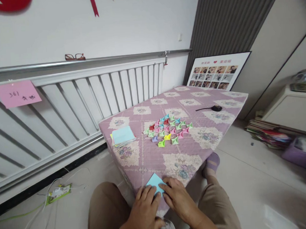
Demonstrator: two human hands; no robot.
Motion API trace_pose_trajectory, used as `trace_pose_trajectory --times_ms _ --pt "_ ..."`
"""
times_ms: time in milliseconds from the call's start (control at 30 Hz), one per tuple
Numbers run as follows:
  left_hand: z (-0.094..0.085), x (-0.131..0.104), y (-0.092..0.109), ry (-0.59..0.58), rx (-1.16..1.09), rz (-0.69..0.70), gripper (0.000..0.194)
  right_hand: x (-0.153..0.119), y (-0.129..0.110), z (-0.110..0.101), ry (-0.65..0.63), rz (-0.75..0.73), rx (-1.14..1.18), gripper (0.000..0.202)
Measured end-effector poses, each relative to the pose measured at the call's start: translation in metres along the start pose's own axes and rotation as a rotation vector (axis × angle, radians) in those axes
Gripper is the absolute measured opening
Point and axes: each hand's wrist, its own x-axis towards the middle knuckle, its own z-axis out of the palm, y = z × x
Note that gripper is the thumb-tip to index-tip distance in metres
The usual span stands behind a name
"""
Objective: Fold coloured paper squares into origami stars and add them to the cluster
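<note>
A light-blue square of paper (155, 181) lies turned to a diamond on the near corner of the table, one point facing away from me. My left hand (144, 207) rests over its lower left side, the fingers stretched out on the paper and the thumb apart. From the right, my right hand (178, 196) has bent fingers and thumb at the paper's right edge, holding it against the cloth. Beneath both hands the paper's lower part is hidden. Further back stands a group of small folded paper pieces (167, 137) in green, pink, blue, red, yellow and purple.
A stack of coloured paper sheets (123, 135) lies at the table's left edge. Toward the far right is a black round object with a handle (216, 108). The floral tablecloth (129, 154) covers the table beside a white radiator (109, 88). Cables and a power strip (59, 193) lie on the floor.
</note>
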Motion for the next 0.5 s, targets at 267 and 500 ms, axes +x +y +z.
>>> trace_pose_trajectory --times_ms 267,500 --pt "0.013 -0.005 -0.003 0.024 0.007 -0.020 0.074 0.010 -0.015 -0.001 -0.064 -0.026 0.012 0.037" --pt "0.025 -0.008 -0.005 0.018 0.055 -0.014 0.072 0.020 -0.014 0.001 -0.291 0.032 0.069 0.057"
